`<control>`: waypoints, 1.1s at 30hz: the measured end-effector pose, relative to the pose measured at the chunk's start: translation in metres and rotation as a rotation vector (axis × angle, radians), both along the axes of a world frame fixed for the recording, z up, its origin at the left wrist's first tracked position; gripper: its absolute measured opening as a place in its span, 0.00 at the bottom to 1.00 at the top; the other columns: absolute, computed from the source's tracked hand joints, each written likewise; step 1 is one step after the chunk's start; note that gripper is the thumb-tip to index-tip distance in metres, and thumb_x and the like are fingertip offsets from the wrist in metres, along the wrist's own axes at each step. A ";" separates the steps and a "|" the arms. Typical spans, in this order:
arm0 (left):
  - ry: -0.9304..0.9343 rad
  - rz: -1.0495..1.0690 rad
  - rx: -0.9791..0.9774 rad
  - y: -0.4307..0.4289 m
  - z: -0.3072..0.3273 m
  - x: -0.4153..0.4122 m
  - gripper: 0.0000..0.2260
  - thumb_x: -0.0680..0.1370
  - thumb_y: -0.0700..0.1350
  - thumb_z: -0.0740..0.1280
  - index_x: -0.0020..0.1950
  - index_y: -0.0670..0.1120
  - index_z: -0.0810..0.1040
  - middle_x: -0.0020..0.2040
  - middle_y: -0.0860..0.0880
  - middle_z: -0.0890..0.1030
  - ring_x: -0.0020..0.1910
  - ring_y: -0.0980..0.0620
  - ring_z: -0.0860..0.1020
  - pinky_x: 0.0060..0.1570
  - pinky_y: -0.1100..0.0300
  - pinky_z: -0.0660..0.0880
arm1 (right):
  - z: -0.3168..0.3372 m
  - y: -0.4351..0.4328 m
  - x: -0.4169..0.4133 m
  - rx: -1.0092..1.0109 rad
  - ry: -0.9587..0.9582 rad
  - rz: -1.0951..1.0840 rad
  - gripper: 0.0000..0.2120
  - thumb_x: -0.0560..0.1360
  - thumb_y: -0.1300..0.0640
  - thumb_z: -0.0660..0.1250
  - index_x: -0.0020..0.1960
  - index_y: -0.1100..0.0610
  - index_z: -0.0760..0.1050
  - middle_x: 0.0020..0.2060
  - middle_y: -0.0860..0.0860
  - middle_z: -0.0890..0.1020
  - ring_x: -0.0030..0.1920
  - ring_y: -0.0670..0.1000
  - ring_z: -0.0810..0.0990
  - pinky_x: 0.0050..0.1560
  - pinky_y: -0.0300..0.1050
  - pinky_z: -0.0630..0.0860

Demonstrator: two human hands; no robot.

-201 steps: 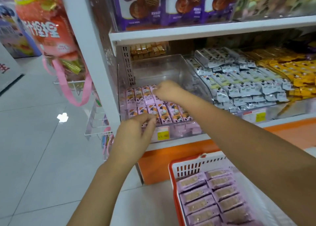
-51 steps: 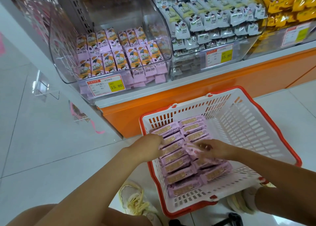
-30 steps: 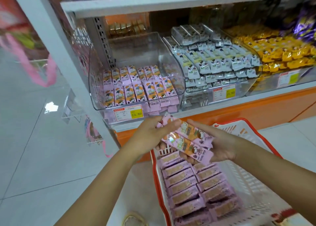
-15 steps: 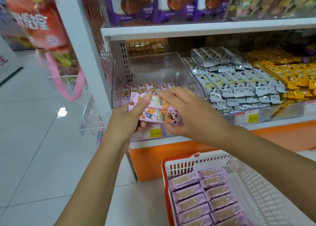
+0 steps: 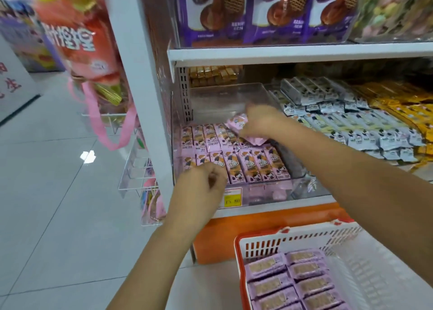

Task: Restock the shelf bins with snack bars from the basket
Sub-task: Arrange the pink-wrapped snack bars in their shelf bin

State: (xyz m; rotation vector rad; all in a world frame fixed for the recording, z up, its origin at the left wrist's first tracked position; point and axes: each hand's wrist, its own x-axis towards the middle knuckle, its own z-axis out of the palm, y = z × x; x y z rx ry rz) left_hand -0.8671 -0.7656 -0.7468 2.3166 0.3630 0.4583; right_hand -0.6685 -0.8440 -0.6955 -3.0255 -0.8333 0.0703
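Step in hand: we judged this a placing stroke, with the right hand (image 5: 260,122) reaching over the back half of the clear bin (image 5: 234,94) on the lower shelf.
Right fingers: they were curled round pink snack bars (image 5: 237,121) and gripped them just above the rear row, not yet laid down.
Left fingers: the left hand (image 5: 201,183) hung at the bin's front edge with its fingers curled. Blur kept us from telling whether they pinched a bar or only touched the front row.
Done so far: the front part of the bin carried two rows of binned bars (image 5: 248,166) lying side by side, which we took as a good part of one layer.
Left to do: the bin stood bare behind the rear row, and the basket (image 5: 237,241) on the floor below was well stocked, so we judged the job far from finished.
Count, in hand: what looked like two bars, one above the other, though we could not be sure.
Count, bin: we saw seven in the front row, with the left hand covering its left end. We saw about five in the rear row, the rest hidden by the right hand.
Count, basket: two columns of lilac basket bars (image 5: 304,272), at least eight in view, with more cut off by the frame's edge.
Count, the rest: two hands, one basket, one bin being filled, and a neighbouring bin of grey-white packets (image 5: 351,131) just beside it on the right.
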 end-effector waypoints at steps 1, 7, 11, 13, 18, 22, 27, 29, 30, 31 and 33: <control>0.006 -0.002 0.009 0.001 0.000 0.000 0.06 0.78 0.43 0.64 0.45 0.50 0.81 0.39 0.56 0.82 0.39 0.59 0.79 0.39 0.72 0.71 | -0.005 0.008 0.006 -0.032 0.015 -0.017 0.27 0.72 0.45 0.70 0.64 0.60 0.71 0.50 0.54 0.78 0.48 0.55 0.77 0.44 0.44 0.75; 0.017 -0.053 0.030 0.002 -0.002 -0.004 0.07 0.79 0.45 0.63 0.50 0.51 0.82 0.45 0.57 0.82 0.43 0.61 0.78 0.44 0.70 0.73 | -0.027 0.023 0.016 0.132 0.301 -0.182 0.24 0.75 0.48 0.69 0.63 0.62 0.69 0.34 0.53 0.76 0.29 0.49 0.74 0.26 0.40 0.69; -0.009 -0.051 0.048 0.001 -0.003 -0.005 0.08 0.79 0.45 0.63 0.52 0.50 0.82 0.46 0.58 0.81 0.44 0.61 0.77 0.44 0.73 0.71 | -0.035 0.015 0.010 0.284 0.282 -0.137 0.21 0.79 0.44 0.62 0.60 0.62 0.71 0.42 0.56 0.82 0.36 0.51 0.77 0.32 0.42 0.71; -0.027 -0.042 0.061 -0.001 -0.004 -0.006 0.08 0.80 0.45 0.63 0.52 0.50 0.82 0.45 0.60 0.80 0.43 0.62 0.75 0.42 0.78 0.67 | -0.039 0.006 0.007 0.356 0.293 -0.141 0.30 0.78 0.45 0.65 0.72 0.60 0.62 0.56 0.57 0.80 0.47 0.52 0.78 0.44 0.43 0.74; -0.067 -0.025 0.077 -0.009 -0.006 -0.008 0.09 0.79 0.42 0.63 0.55 0.48 0.81 0.47 0.57 0.80 0.44 0.62 0.74 0.39 0.83 0.64 | -0.043 -0.007 0.001 0.334 0.290 -0.082 0.33 0.71 0.48 0.74 0.70 0.59 0.67 0.65 0.56 0.74 0.62 0.56 0.75 0.59 0.48 0.75; -0.078 -0.017 0.070 -0.011 -0.008 -0.008 0.09 0.79 0.42 0.63 0.57 0.48 0.80 0.49 0.55 0.81 0.45 0.61 0.75 0.42 0.79 0.66 | -0.047 -0.004 -0.005 0.335 0.205 -0.059 0.29 0.73 0.50 0.72 0.68 0.60 0.67 0.62 0.57 0.76 0.60 0.56 0.76 0.52 0.44 0.72; -0.217 -0.043 0.093 -0.016 -0.004 -0.018 0.08 0.78 0.42 0.65 0.56 0.48 0.80 0.49 0.55 0.81 0.45 0.64 0.76 0.45 0.77 0.70 | -0.035 -0.019 -0.028 0.406 0.093 0.025 0.23 0.78 0.45 0.64 0.66 0.60 0.70 0.62 0.58 0.74 0.57 0.56 0.77 0.56 0.50 0.75; -0.301 -0.097 0.096 -0.023 -0.002 -0.027 0.05 0.79 0.44 0.65 0.50 0.48 0.81 0.45 0.57 0.80 0.45 0.65 0.77 0.44 0.76 0.70 | -0.031 -0.043 -0.050 0.537 -0.054 0.155 0.12 0.79 0.49 0.63 0.47 0.58 0.75 0.46 0.55 0.77 0.43 0.53 0.77 0.45 0.50 0.76; -0.308 -0.136 0.100 -0.028 -0.004 -0.030 0.06 0.79 0.46 0.64 0.45 0.49 0.79 0.41 0.57 0.79 0.43 0.63 0.76 0.41 0.73 0.71 | -0.031 -0.059 -0.062 0.610 -0.130 0.235 0.13 0.79 0.52 0.63 0.38 0.57 0.71 0.36 0.53 0.75 0.35 0.51 0.73 0.38 0.48 0.73; -0.273 -0.179 0.108 -0.032 -0.008 -0.033 0.10 0.79 0.49 0.63 0.40 0.48 0.77 0.36 0.56 0.78 0.39 0.60 0.76 0.38 0.69 0.71 | -0.033 -0.076 -0.076 0.668 -0.178 0.299 0.15 0.78 0.55 0.64 0.34 0.56 0.66 0.30 0.50 0.70 0.31 0.48 0.68 0.33 0.45 0.68; -0.106 -0.267 0.144 -0.042 -0.020 -0.035 0.16 0.78 0.55 0.59 0.36 0.47 0.76 0.30 0.52 0.76 0.32 0.55 0.74 0.34 0.61 0.69 | -0.045 -0.112 -0.101 0.702 -0.158 0.359 0.17 0.77 0.58 0.65 0.32 0.55 0.63 0.26 0.44 0.64 0.27 0.44 0.63 0.30 0.38 0.62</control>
